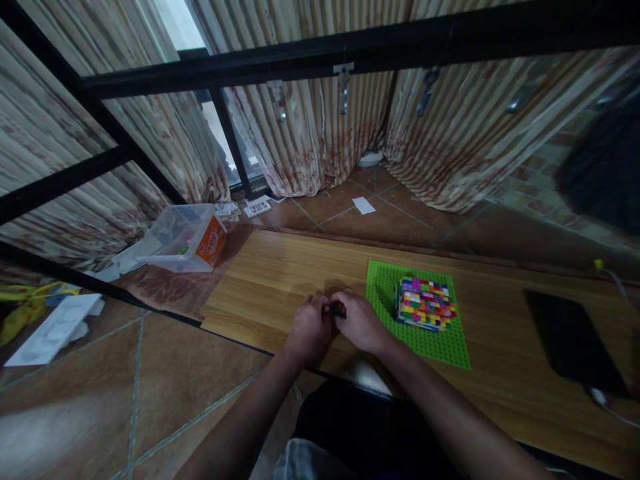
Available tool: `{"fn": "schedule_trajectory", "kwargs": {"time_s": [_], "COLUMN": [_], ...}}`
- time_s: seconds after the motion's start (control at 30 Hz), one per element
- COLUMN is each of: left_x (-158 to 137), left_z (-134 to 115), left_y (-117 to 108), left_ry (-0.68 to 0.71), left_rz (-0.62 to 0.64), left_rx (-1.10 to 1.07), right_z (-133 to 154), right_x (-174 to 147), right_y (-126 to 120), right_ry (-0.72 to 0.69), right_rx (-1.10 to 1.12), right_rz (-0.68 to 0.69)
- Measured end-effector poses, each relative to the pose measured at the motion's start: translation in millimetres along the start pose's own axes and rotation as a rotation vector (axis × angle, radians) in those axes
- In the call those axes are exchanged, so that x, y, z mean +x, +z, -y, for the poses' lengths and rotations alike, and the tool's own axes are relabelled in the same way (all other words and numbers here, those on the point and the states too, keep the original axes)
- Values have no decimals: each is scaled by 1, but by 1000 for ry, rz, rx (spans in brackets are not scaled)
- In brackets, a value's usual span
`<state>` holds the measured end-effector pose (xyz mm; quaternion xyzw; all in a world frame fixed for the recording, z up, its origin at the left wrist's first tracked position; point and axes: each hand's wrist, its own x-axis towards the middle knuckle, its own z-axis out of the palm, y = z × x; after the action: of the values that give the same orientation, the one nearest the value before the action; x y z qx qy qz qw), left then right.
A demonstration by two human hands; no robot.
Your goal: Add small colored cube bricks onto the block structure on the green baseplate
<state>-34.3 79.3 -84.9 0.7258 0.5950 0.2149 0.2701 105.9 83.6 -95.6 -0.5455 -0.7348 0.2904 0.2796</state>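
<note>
My left hand (309, 327) and my right hand (361, 321) meet over the wooden table, both closed with the fingertips pinched together. Between them is a small dark piece (339, 309) with a bit of yellow at its left end. Its exact kind is too small to make out, and the fingers cover part of it. To the right of my right hand lies a green studded baseplate (385, 280). A block of many-coloured toy bricks (425, 303) stands on it, stacked in several layers.
A clear plastic bin (175, 223) with an orange label stands left of the wooden table (260, 267), with a few small coloured bits inside. A black tablet-like slab (575, 340) with a cable lies at the right. Dark metal bars (300, 60) and curtains stand behind.
</note>
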Motion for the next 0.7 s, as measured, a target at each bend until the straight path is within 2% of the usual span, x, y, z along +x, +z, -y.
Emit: {"fn": "schedule_trajectory", "kwargs": {"time_s": [0.2, 0.37, 0.57, 0.7], "left_x": [4, 7, 9, 10], "left_z": [-1, -1, 3, 10], "left_y": [-2, -6, -6, -4], "left_ry": [11, 19, -21, -38], "left_rz": [7, 60, 78, 75], "left_rx": [-57, -124, -294, -472], "right_z": [-6, -12, -16, -7], "right_x": [-1, -1, 3, 7], "right_y": [0, 5, 13, 12], "right_ry": [54, 91, 81, 72], "right_rx": [108, 290, 383, 409], "right_rz": [-14, -17, -28, -30]}}
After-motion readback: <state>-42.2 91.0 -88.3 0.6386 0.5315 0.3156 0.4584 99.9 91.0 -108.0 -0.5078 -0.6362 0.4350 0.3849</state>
